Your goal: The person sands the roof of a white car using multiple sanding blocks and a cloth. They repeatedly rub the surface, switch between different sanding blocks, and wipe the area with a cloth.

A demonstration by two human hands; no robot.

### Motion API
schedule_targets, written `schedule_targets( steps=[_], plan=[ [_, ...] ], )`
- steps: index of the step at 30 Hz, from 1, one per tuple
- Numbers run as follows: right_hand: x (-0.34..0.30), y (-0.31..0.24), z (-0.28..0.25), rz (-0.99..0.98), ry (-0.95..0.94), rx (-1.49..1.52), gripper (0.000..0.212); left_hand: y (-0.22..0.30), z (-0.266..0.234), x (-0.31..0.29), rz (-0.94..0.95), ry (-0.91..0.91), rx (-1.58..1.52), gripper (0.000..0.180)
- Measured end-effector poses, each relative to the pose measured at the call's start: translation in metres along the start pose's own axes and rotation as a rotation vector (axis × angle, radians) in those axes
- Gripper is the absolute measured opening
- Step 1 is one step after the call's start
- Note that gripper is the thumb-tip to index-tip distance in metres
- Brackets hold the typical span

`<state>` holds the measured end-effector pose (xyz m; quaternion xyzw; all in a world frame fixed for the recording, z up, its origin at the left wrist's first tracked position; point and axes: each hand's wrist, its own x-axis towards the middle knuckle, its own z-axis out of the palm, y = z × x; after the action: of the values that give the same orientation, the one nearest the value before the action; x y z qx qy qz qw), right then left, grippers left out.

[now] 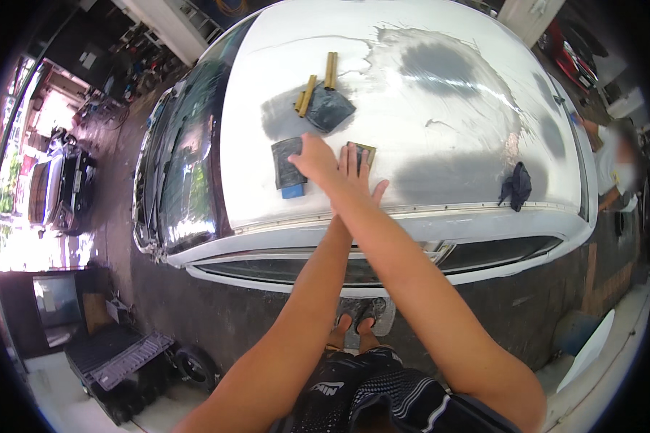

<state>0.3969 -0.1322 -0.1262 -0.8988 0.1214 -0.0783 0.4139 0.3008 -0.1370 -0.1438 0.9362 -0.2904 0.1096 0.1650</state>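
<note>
My forearms cross over the roof of a white car [303, 50], the right arm on top. At the left, my right hand [313, 159] closes its thumb and fingers on the edge of a dark grey sandpaper sheet [284, 172]. A blue block [293, 191] shows from under that sheet. My left hand [355, 172] lies flat, fingers outstretched, on the roof and partly over a small dark piece with a yellowish border [368, 153]. Just beyond sit a crumpled dark sheet [330, 110] and several yellow-brown folded strips [330, 71].
Grey sanded patches [440, 68] mark the roof. A dark cloth [516, 187] lies near its right edge. Another person [617, 162] stands at the car's right end. The windshield [195, 159] is at the left. A tyre [195, 364] and a black cart [119, 372] stand lower left.
</note>
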Motion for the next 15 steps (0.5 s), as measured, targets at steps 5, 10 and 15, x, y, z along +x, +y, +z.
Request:
schedule_targets(
  steps=[5,10,15],
  plan=[
    [-0.004,-0.001,0.004,0.051,0.067,0.227,0.026,0.008,-0.003,0.001,0.004,0.018,-0.057,0.08],
    [-0.001,-0.001,-0.033,-0.038,0.326,0.58,0.016,-0.007,0.013,-0.004,0.017,0.04,-0.035,0.08],
    [0.014,0.107,-0.154,0.124,0.407,0.549,0.019,0.001,-0.002,0.0,-0.022,-0.004,-0.073,0.081]
  ],
)
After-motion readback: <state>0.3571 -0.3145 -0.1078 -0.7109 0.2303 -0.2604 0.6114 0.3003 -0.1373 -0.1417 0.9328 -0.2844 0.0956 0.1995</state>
